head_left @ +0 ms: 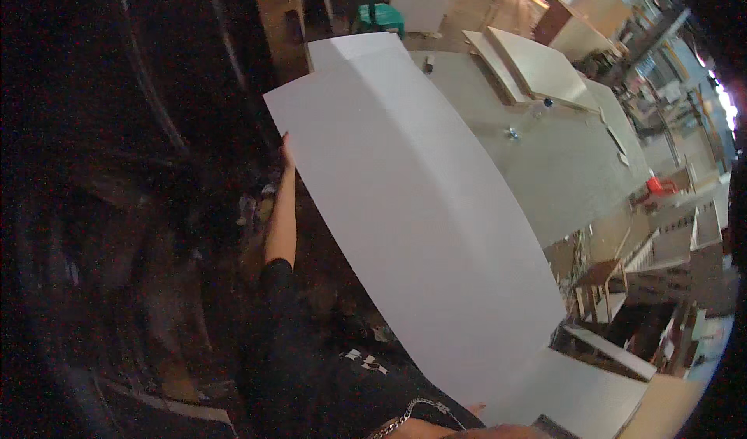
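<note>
- A large white panel [420, 229] runs slantwise through the middle of the frame, from the upper centre down to the lower right, its long edges bowed by the lens.
- The left hand [286, 152] sits on the panel's left long edge, in the upper-left part of the board; the bare forearm reaches up to it from a black sleeve [284, 299] at lower centre. Only the hand's edge shows, so I cannot tell whether its fingers are spread or curled around the board.
- The right hand [467, 430] is at the bottom edge of the frame, just under the panel's lower end. It is cut off by the frame and partly behind the board; its finger position cannot be made out. A silver chain bracelet [408, 417] lies at that wrist.
- A second white board [354, 50] lies beyond the panel's far end at upper centre, its join with the panel hard to read.
- To the right stretches a pale grey worktable [560, 166], with a small clear bottle [537, 112] on it and a stack of light boards [537, 69] at its far end.
- A green stool [381, 17] stands at top centre.
- A small red object [661, 185] shows at right; what it is cannot be made out.
- Wooden frames and board pieces [622, 299] crowd the lower right.
- The whole left side is dark, and nothing there can be told apart.
</note>
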The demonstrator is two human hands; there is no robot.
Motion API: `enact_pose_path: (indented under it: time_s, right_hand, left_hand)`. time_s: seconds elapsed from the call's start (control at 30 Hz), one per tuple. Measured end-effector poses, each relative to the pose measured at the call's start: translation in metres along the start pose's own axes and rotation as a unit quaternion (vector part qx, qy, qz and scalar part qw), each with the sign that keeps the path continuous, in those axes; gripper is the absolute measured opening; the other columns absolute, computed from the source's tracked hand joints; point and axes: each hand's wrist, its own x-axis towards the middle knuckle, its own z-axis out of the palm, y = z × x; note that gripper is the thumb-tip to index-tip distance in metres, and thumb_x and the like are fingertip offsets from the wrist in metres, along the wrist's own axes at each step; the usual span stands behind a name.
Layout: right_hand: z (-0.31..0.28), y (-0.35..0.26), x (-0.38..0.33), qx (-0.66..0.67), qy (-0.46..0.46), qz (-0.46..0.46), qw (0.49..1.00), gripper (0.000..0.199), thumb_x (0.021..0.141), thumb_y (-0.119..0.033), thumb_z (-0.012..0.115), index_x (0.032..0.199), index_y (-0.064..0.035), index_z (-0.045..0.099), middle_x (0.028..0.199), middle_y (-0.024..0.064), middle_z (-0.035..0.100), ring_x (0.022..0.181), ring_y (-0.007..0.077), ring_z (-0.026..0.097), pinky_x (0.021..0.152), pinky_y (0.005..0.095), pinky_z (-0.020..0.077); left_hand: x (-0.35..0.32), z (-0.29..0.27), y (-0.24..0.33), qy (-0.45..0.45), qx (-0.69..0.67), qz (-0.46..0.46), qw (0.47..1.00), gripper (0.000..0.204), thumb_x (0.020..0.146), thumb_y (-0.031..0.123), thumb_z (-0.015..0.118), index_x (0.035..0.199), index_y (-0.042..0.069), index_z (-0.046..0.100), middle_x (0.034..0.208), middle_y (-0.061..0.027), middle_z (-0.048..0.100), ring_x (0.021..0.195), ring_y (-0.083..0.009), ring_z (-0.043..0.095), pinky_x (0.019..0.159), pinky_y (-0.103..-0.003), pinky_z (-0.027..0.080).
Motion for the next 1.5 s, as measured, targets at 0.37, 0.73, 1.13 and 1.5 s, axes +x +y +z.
enact_pose_path:
  time_s: [0.37,0.73,1.13,1.5]
  right_hand:
    - [0.084,-0.072,-0.135,0.193,-0.059,-0.141,0.969,0.044,0.097,-0.036,0.043,0.114,0.0046,0.049,0.061,0.0110,0.054,0.055,0.0257,0.051,0.054,0.0416,0.0430]
    - [0.014,-0.136,-0.160,0.238,-0.200,-0.288,0.906,0.057,0.099,-0.050,0.045,0.094,0.0018,0.068,0.076,0.0092,0.064,0.064,0.0153,0.054,0.066,0.0379,0.0458]
    - [-0.015,0.075,-0.069,0.102,-0.373,-0.221,0.895,0.064,0.074,-0.049,0.072,0.121,-0.0062,0.062,0.107,0.0207,0.066,0.097,0.0377,0.063,0.084,0.0450,0.0498]
    - [0.093,0.200,0.043,0.156,-0.393,-0.326,0.845,0.048,0.076,-0.030,0.067,0.117,-0.0050,0.060,0.104,0.0196,0.065,0.099,0.0388,0.061,0.086,0.0483,0.0495]
  left_hand:
    - [-0.046,0.047,-0.022,-0.012,0.014,0.095,0.995,0.097,0.083,0.060,0.063,0.142,-0.009,0.028,0.140,-0.0290,0.042,0.128,-0.0414,0.044,0.104,-0.048,0.036]
    - [-0.001,0.076,-0.009,-0.127,-0.131,-0.009,0.983,0.051,0.086,0.025,0.072,0.119,-0.007,0.050,0.107,-0.0170,0.065,0.094,-0.0266,0.063,0.081,-0.039,0.051]
    - [-0.345,-0.163,-0.058,-0.064,0.171,-0.041,0.982,0.044,0.084,0.027,0.064,0.117,-0.002,0.059,0.112,-0.0148,0.065,0.098,-0.0254,0.061,0.082,-0.040,0.049]
    - [-0.641,-0.070,0.092,-0.835,0.276,-0.105,0.464,0.053,0.074,0.015,0.064,0.124,-0.002,0.056,0.120,-0.0153,0.062,0.107,-0.0255,0.058,0.089,-0.039,0.048]
